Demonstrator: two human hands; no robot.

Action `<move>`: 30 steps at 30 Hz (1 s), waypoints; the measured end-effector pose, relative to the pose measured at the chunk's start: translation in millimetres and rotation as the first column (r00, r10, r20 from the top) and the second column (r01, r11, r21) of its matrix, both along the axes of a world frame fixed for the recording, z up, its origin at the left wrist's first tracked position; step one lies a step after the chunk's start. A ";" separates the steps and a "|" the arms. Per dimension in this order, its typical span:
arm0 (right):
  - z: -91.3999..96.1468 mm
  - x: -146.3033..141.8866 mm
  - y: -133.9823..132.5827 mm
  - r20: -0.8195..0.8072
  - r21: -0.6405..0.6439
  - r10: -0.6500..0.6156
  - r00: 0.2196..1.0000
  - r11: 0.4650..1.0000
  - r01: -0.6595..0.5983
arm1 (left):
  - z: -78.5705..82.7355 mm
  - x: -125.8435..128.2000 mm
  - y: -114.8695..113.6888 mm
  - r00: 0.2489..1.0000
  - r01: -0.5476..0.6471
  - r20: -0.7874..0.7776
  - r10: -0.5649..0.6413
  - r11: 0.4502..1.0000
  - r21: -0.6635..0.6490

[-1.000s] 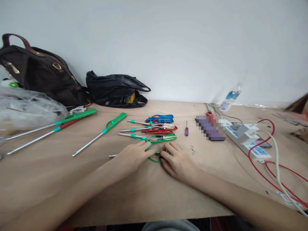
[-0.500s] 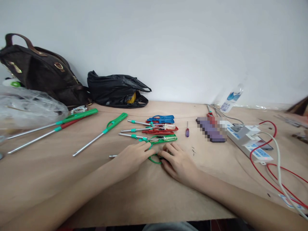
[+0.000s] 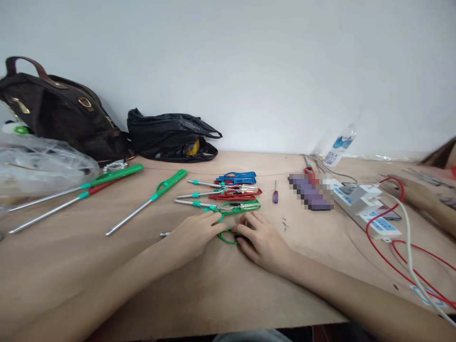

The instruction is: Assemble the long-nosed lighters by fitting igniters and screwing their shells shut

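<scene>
Both hands work low over the table on one green stick lighter; its metal tube tip pokes out left of my left hand. My left hand has its fingers closed over the tube side, near the green handle loop. My right hand curls over the handle end and covers most of it, so inner parts there are hidden. Just behind lie several opened lighters: a green one with clear tank and wires, red casings, and blue casings.
A small purple screwdriver and several tiny screws lie to the right. Assembled lighters are at left. Behind stand a black plastic bag and a backpack. A power strip, red cable and another person's hand occupy the right.
Another person's hand and arm have come into view at the far right. My hands stay in nearly the same place on the lighter; the view has shifted slightly.
</scene>
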State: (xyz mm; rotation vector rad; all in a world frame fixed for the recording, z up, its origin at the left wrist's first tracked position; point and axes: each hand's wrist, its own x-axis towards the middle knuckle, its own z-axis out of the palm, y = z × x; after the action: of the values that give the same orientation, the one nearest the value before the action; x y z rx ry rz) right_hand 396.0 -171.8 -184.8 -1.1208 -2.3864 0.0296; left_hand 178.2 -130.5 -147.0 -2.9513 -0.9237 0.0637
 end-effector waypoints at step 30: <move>2.3 3.0 0.5 -0.084 -0.078 -0.028 0.996 0.997 0.021 | 1.4 -1.8 0.0 0.997 0.011 0.078 -0.011 1.000 -0.007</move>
State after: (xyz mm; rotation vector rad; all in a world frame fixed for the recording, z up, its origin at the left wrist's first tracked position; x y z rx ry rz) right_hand 399.0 -171.3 -182.5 -1.1602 -2.3137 0.1584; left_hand 176.5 -130.5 -145.6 -2.9853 -0.9181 -0.0486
